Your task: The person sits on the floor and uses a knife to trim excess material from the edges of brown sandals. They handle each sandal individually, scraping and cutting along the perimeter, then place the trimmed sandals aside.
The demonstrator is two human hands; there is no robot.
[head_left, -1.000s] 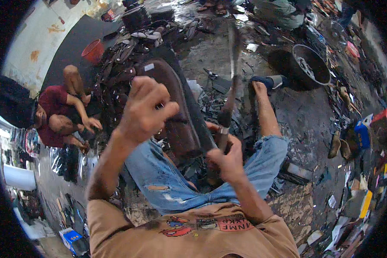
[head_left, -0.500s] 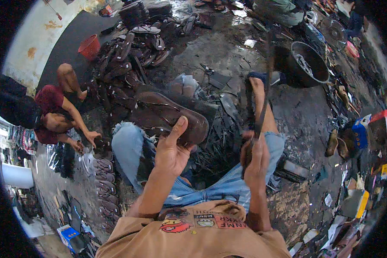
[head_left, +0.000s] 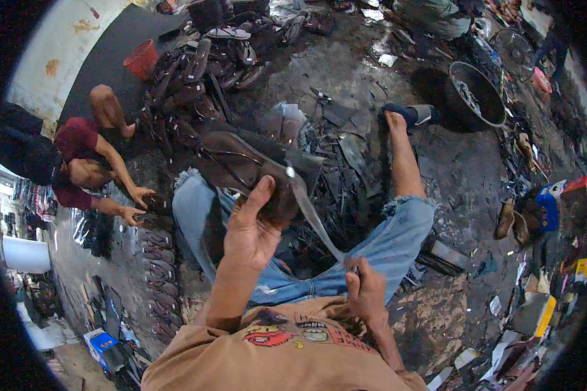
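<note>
My left hand (head_left: 249, 228) is closed around a dark brown thong sandal (head_left: 231, 151), its thumb on the upper face near one end. The sandal is tilted over my lap. My right hand (head_left: 366, 290) grips the handle end of a long, thin knife (head_left: 316, 215). Its shiny blade slants up and left from that hand to the sandal's right edge, where it seems to touch. The handle itself is mostly hidden by my fingers. Dark trimmed scraps (head_left: 352, 163) lie between my legs.
A large heap of sandals (head_left: 199, 72) spreads at the far left, near a red bucket (head_left: 141, 60). A co-worker's hands (head_left: 137, 205) handle something dark beside a row of sandals (head_left: 162, 274). At the right stand a black tub (head_left: 479, 98) and a blue box (head_left: 549, 207).
The knife has swung down from upright at the right to the sandal's edge, and my right hand has come lower and inward. The sandal has tilted slightly in my left hand.
</note>
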